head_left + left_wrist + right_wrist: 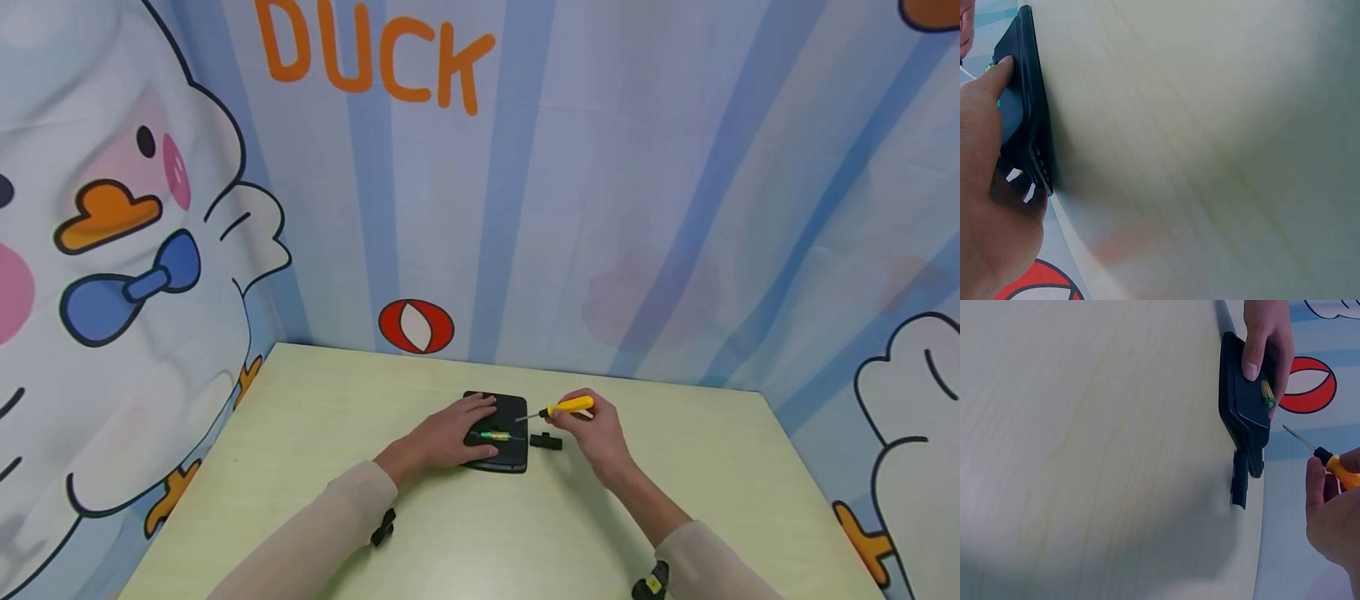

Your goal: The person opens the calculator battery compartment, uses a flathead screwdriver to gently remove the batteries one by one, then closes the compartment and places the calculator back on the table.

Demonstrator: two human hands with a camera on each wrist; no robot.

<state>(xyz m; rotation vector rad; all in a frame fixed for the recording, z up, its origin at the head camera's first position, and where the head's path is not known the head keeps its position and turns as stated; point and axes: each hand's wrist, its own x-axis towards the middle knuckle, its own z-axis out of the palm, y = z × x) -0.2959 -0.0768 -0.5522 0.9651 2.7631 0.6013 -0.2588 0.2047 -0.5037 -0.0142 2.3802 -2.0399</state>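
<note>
A flat black device [512,457] lies on the table, with a green-and-gold battery [495,435] set in a recess on its upper face. My left hand [450,433] rests across the device's left part, thumb [1001,72] pressing on top and fingers reaching to its far end. In my right hand [600,437] I hold a screwdriver with a yellow handle [573,405]. Its metal shaft [1297,437] points left, over the device, and the tip appears raised above the surface. A small black cover-like piece [546,442] lies close to the device's right edge.
The pale wooden table [360,383] ends at a fabric backdrop [570,208] printed with blue stripes and ducks. Dark straps with small units sit at both wrists, one by the left sleeve [322,517], the other by the right sleeve [708,558].
</note>
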